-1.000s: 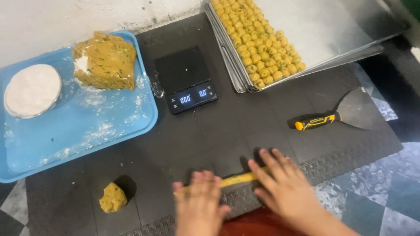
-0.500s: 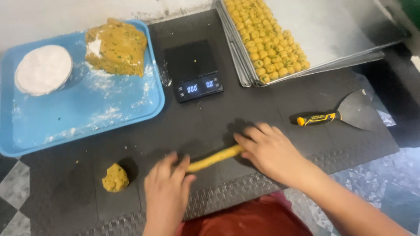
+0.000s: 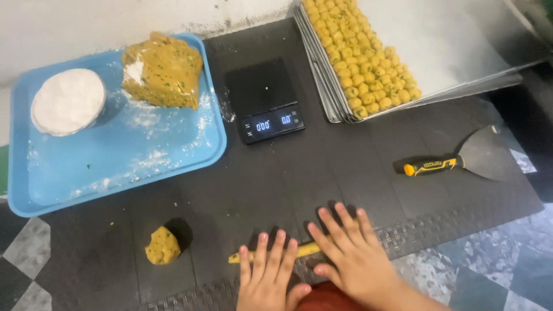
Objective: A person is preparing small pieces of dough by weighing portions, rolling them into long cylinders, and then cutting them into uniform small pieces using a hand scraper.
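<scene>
Dark rubbery matting (image 3: 322,178) covers the work surface, with patterned floor tiles showing at its edges. From the head view, both hands lie flat near the bottom edge, pressed on a thin yellow dough rope (image 3: 271,253). Its long axis runs left to right, tilted slightly up toward the right. The left hand (image 3: 268,279) has its fingers (image 3: 264,249) straight and close together, lying across the rope near its left end, which pokes out just beyond the little finger. The right hand (image 3: 354,253) has its fingers (image 3: 340,224) spread apart, covering the rope's right part; how far the rope reaches under that palm cannot be told. Neither hand grips anything. Left of the fingers, well apart, sits a small dough lump (image 3: 163,246). Beyond the fingertips stand a digital scale (image 3: 265,101), a blue tray (image 3: 115,167) with a large dough block (image 3: 163,70) and a floury white disc (image 3: 68,101), a metal tray (image 3: 461,46) of small dough balls (image 3: 363,57), and a scraper (image 3: 461,161).
</scene>
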